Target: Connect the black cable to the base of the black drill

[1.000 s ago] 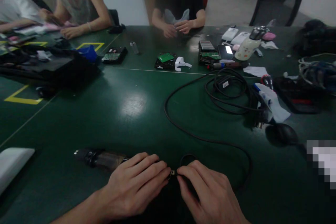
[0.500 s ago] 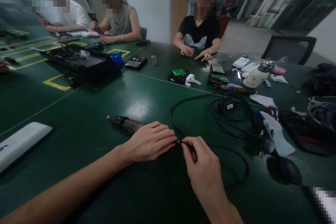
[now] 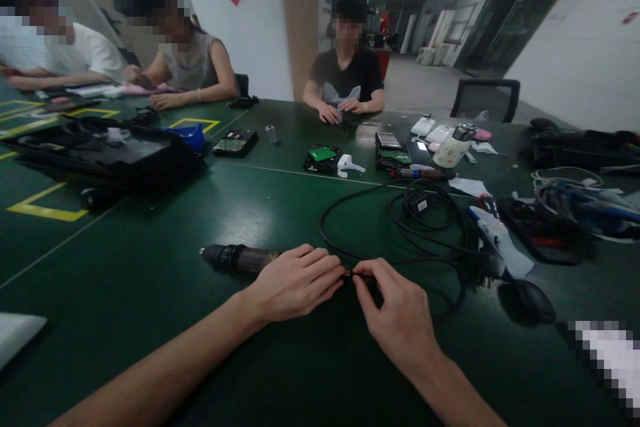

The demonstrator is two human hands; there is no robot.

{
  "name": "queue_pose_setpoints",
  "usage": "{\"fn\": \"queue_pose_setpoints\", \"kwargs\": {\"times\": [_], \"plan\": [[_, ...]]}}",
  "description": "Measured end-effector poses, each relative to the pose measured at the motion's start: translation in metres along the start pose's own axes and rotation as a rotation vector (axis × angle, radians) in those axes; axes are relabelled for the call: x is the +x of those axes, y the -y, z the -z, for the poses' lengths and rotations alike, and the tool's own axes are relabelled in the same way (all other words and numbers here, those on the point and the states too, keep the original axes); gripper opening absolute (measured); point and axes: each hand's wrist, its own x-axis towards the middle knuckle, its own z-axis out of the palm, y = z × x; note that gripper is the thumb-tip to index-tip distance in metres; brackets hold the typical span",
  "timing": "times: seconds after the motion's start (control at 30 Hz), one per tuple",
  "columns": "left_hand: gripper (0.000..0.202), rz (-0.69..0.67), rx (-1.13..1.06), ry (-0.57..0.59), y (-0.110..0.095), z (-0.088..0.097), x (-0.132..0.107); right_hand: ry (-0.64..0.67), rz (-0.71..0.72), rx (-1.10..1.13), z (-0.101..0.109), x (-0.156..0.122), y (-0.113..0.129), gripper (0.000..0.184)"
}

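Black cable [image 3: 321, 225], one, tight in right hand [image 3: 400, 313] (left hand [image 3: 297, 283] round one screwdriver [image 3: 239, 258])

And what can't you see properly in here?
All in the head view:
Back end of the dark tool: hidden by the left hand.
Tiny metal piece between that and the right hand: too small, partly covered by fingers.
White object: cut off by the left edge.
Writing on the white label: too small.

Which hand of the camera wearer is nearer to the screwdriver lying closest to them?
Left. The left hand covers the rear part of the screwdriver; the right hand sits beyond that end, to the right.
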Motion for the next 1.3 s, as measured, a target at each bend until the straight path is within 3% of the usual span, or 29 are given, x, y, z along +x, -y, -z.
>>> {"fn": "queue_pose_setpoints", "kwargs": {"times": [0.13, 0.4, 0.63, 0.9, 1.3], "plan": [[0.023, -0.037, 0.001, -0.017, 0.004, -0.001, -0.001, -0.015, -0.022, 0.010, -0.002, 0.001, 0.003, 0.009], [0.024, 0.087, -0.047, -0.039, 0.001, -0.002, 0.003, 0.053, -0.019, 0.006, 0.004, 0.012, -0.002, 0.007], [0.023, 0.168, -0.093, -0.043, -0.004, -0.003, 0.002, 0.114, 0.052, 0.019, 0.008, 0.019, -0.004, 0.005], [0.020, 0.170, -0.032, -0.024, -0.006, -0.003, 0.003, 0.181, 0.122, 0.068, 0.014, 0.019, -0.017, 0.010], [0.023, 0.193, -0.052, -0.026, -0.010, -0.004, 0.005, 0.128, 0.175, 0.082, 0.011, 0.019, -0.021, 0.014]]}}
